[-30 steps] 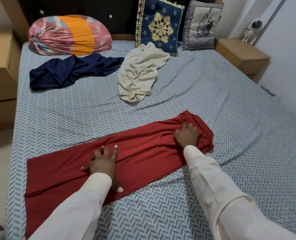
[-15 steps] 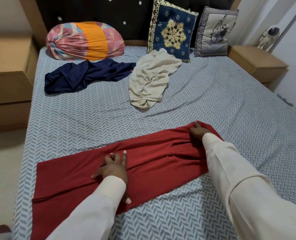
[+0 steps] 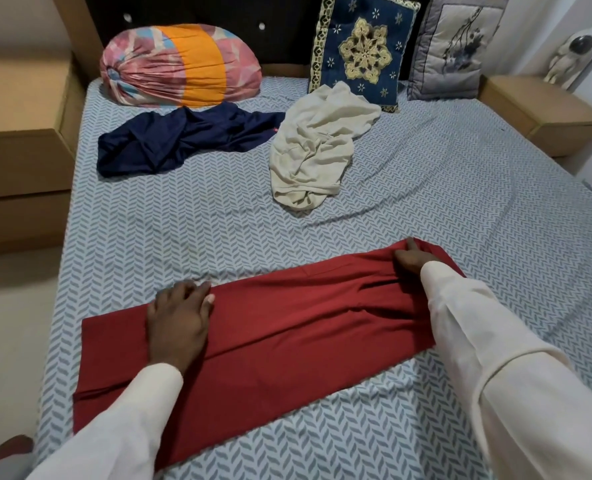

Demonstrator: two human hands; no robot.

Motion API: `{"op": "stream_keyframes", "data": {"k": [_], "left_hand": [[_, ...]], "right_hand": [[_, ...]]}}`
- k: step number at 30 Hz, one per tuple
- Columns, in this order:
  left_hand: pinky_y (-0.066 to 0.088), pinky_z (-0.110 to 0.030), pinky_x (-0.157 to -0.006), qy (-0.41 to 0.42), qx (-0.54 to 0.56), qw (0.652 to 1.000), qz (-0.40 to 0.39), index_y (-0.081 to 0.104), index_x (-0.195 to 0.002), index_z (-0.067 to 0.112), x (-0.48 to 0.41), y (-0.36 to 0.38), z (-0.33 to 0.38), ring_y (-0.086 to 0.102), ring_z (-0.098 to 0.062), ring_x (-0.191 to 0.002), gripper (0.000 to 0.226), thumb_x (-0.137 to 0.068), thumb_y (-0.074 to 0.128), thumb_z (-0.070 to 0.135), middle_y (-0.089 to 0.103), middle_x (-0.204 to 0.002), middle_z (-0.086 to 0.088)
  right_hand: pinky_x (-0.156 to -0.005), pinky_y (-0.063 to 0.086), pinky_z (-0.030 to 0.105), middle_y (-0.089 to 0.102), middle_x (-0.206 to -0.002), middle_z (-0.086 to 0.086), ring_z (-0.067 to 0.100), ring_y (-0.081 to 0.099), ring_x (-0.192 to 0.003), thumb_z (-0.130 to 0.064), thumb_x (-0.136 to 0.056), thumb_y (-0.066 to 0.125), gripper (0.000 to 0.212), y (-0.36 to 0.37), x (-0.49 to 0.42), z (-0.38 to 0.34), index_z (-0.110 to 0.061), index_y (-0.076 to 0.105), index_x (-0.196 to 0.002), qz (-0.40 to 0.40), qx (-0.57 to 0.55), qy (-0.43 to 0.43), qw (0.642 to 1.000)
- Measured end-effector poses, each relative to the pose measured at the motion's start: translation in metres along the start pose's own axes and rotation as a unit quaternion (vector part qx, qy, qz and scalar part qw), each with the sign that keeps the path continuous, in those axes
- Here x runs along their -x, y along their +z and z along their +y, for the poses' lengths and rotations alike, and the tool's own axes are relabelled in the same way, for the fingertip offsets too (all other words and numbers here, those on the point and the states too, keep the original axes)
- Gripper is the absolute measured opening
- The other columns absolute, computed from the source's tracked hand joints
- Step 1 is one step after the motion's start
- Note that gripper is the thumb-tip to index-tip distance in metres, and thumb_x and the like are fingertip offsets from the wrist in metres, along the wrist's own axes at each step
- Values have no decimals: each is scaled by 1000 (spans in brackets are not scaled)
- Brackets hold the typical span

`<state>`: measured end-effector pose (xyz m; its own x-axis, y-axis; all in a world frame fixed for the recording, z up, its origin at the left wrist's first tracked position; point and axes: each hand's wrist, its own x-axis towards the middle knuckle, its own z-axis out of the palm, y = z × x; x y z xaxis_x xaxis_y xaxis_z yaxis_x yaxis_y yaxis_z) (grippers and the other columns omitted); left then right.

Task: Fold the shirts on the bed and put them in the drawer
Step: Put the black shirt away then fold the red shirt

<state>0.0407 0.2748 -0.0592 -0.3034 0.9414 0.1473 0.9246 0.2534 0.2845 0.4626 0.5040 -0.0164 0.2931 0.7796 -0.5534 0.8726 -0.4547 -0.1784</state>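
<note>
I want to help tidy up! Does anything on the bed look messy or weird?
Yes. The navy shirt and the cream shirt lie crumpled at the head of the bed, not folded yet. The red shirt is folded into a long strip, wrinkled at the end by the right hand. Nothing looks torn or spilled.
</note>
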Motion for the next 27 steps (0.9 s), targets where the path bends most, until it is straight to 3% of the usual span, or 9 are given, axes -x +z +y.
{"op": "stream_keyframes", "data": {"k": [4,8,10,12,15,17,20,27], "left_hand": [[37,-45,-78,-9,-49,999,-1,67,-92,23,-18,-4,-8,54,-34,-86,12,-84,73,31,64,-87,-4],[38,-45,-73,-19,-61,998,16,63,-85,18,-14,-2,-16,52,-34,-84,12,-83,74,20,62,-81,-5],[39,-47,-78,5,-57,997,59,63,-93,17,-9,-1,-14,51,-34,-92,7,-87,63,13,61,-92,-7],[35,-52,-98,23,-39,995,91,62,-115,15,-1,0,-9,48,-37,-115,31,-86,52,14,58,-120,-11],[12,-55,-119,44,-35,995,82,48,-144,16,22,0,5,30,-41,-142,53,-93,47,31,42,-150,-17],[5,-58,-120,31,-49,998,38,43,-148,17,38,3,8,24,-41,-146,59,-94,44,41,35,-156,-18],[9,-63,-117,-27,-70,997,-31,42,-150,17,48,7,7,27,-43,-143,67,-93,36,51,37,-154,-20],[5,-67,-116,-27,-71,994,-81,41,-150,16,39,11,8,25,-43,-145,68,-93,32,52,34,-155,-21]], "right_hand": [[-122,20,41,16,-165,17,38,22,-149,-48,-93,39,77,3,11,1,-40,-3,-158,15,10,-3,1000],[-122,20,42,16,-164,17,38,23,-149,-52,-94,37,74,4,9,3,-40,0,-158,29,23,6,999],[-121,22,40,18,-164,19,38,25,-149,-48,-96,36,73,3,13,0,-37,0,-159,34,29,9,999],[-119,22,39,19,-163,19,37,26,-148,-43,-99,35,71,4,15,-4,-33,0,-159,41,34,11,999],[-118,24,40,22,-162,20,38,28,-147,-42,-99,35,71,6,18,-4,-33,-1,-159,55,33,13,998],[-117,26,40,25,-161,22,39,32,-145,-42,-99,34,71,8,17,-2,-34,-2,-159,62,27,14,998],[-115,30,42,30,-158,24,40,37,-141,-42,-96,32,72,17,17,-2,-35,-1,-159,80,27,15,996],[-118,24,52,17,-161,21,43,28,-143,-43,-100,33,69,33,34,10,-32,0,-159,118,99,-30,988]]}}
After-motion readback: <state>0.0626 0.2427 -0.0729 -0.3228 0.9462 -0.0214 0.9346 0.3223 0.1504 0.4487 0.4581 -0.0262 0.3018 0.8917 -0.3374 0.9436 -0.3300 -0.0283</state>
